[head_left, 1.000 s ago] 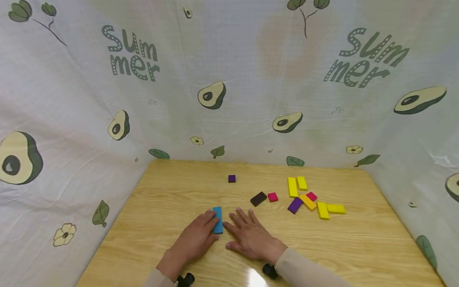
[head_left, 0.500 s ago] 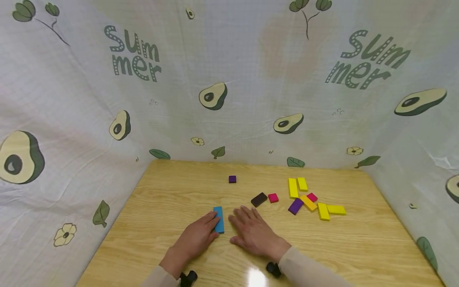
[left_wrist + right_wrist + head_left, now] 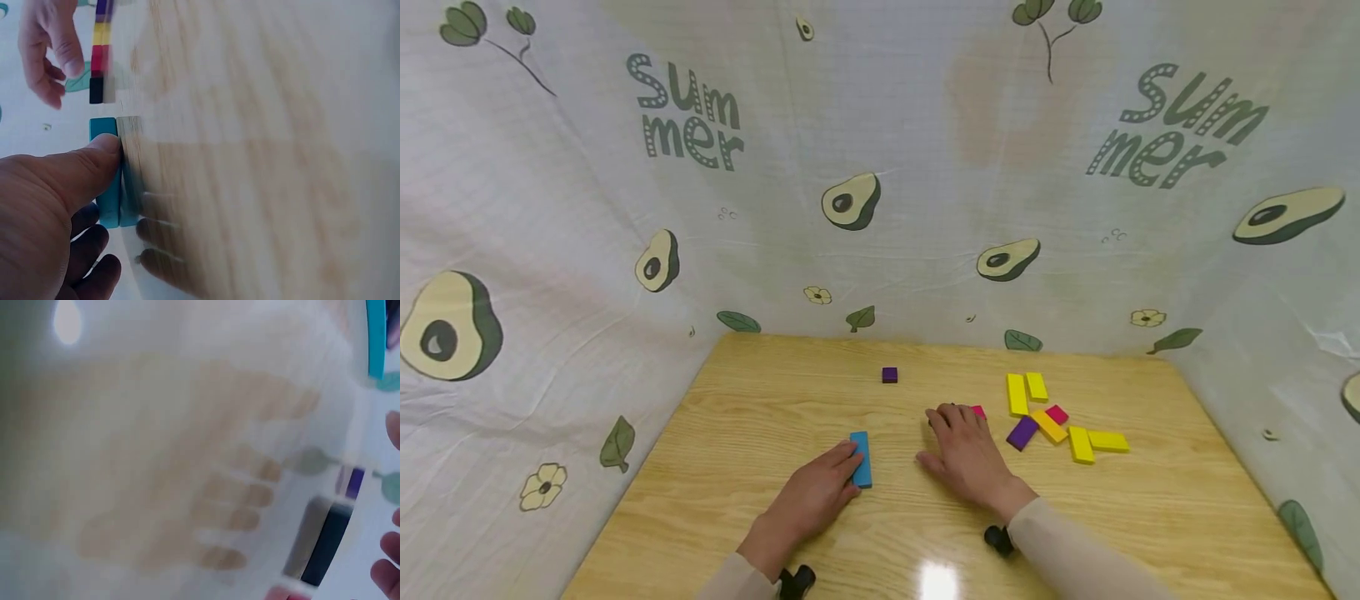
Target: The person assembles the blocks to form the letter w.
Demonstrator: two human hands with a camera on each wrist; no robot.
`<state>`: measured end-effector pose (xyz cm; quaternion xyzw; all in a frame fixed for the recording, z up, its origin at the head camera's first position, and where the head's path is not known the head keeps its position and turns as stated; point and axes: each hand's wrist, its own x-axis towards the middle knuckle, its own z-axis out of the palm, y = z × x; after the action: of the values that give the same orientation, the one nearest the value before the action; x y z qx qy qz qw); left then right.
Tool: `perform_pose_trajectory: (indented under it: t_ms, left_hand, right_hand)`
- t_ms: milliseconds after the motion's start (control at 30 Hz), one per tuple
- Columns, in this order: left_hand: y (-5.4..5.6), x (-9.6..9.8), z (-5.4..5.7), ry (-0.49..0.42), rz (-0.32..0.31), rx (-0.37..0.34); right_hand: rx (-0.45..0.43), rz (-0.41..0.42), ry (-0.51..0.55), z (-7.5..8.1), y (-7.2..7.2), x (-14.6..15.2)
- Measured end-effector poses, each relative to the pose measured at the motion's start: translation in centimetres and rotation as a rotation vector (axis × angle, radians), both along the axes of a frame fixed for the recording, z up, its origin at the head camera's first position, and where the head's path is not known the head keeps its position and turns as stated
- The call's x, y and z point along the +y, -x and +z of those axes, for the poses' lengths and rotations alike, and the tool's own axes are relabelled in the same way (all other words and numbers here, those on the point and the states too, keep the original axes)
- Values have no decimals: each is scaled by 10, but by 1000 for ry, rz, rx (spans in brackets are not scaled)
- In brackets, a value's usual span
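My left hand (image 3: 818, 493) rests at the left side of a long blue block (image 3: 862, 468) lying on the wooden table. In the left wrist view, the thumb lies against the near face of that block (image 3: 110, 209) and the other fingers are curled behind it, so the hand pinches it. My right hand (image 3: 972, 457) hovers over a black block, mostly hidden under it in the head view, with fingers bent loosely and nothing gripped. The right wrist view shows the black block (image 3: 327, 545) apart from the fingertips (image 3: 390, 547).
A pink block (image 3: 980, 411) peeks out just beyond my right hand. Farther right lie several yellow blocks (image 3: 1017, 395), an orange one (image 3: 1049, 427), a purple one (image 3: 1022, 433) and another pink one (image 3: 1057, 414). A small purple block (image 3: 890, 375) sits near the table's back edge.
My right hand has left the blue block's side and moved right and forward, over the black block. My left hand has stayed at the blue block.
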<state>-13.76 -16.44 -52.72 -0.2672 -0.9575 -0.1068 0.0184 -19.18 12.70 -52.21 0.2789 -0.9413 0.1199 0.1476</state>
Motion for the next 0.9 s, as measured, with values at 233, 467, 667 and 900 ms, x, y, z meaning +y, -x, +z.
perform_pose_trajectory:
  t_ms: [233, 467, 667, 900]
  left_hand:
    - [1, -1, 0, -10, 8, -31]
    - [2, -1, 1, 12, 0, -9]
    - [2, -2, 0, 21, 4, -14]
    - [4, -3, 1, 12, 0, -5]
  right_hand:
    - [37, -132, 14, 0, 17, 18]
    - [-1, -184, -10, -5, 28, 28]
    - [-31, -193, -9, -5, 32, 29]
    - [-44, -199, -44, -4, 34, 27]
